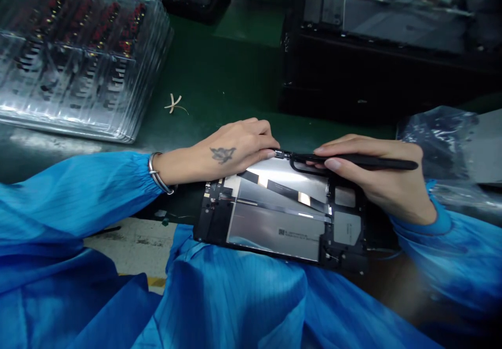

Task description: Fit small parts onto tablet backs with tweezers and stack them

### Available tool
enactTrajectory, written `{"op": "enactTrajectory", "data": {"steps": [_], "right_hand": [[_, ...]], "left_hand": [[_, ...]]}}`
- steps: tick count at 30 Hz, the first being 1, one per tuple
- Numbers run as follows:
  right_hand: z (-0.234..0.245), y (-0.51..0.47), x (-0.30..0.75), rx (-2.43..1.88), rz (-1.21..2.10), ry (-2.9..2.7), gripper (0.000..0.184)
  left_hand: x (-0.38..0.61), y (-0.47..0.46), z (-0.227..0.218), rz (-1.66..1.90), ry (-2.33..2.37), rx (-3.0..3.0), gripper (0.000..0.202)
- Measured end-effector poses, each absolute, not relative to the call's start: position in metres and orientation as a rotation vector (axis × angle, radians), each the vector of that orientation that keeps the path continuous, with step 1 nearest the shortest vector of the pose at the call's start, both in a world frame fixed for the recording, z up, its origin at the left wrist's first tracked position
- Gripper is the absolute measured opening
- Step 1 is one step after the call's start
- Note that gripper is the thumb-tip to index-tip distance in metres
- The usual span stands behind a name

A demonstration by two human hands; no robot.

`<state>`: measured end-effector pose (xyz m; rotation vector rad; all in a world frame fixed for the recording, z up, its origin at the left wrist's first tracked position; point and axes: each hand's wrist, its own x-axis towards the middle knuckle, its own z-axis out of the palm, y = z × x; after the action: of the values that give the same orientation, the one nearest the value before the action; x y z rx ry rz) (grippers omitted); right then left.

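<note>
An opened tablet (274, 234) lies across the front edge of the bench and my lap, its silver inner plate and flat ribbon cables exposed. My left hand (243, 142) is closed at the tablet's far edge. Thumb and fingertips press there beside a small dark component (282, 154). In my right hand (368, 174) I grip black tweezers (376, 162), held nearly level, with the tip end by that component. A thin black loop shows just below the tweezers; I cannot tell what it belongs to.
Stacked clear plastic trays (78, 77) with red and black parts stand at left. A large black box (376, 77) holds more panels at the back right. Clear plastic wrap (439, 140) lies at right. Thin pale strips (172, 103) lie on the green bench (219, 72).
</note>
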<state>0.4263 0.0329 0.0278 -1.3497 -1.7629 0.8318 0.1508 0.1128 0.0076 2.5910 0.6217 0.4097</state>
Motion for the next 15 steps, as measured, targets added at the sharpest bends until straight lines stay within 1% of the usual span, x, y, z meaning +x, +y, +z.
{"op": "enactTrajectory", "data": {"steps": [5,9,13,15], "right_hand": [[0.026,0.032,0.428,-1.323,0.828,-1.767,0.01],[0.028,0.032,0.429,-1.263,0.86,-1.757,0.012],[0.037,0.035,0.433,-1.305,1.136,-1.578,0.011],[0.043,0.038,0.437,-1.356,1.221,-1.47,0.016]], "left_hand": [[0.153,0.104,0.012,0.479,0.572,2.772,0.036],[0.156,0.091,0.015,0.412,0.468,2.996,0.034],[0.157,0.088,0.012,0.467,0.415,3.016,0.035],[0.157,0.089,0.01,0.478,0.4,3.019,0.036]]}}
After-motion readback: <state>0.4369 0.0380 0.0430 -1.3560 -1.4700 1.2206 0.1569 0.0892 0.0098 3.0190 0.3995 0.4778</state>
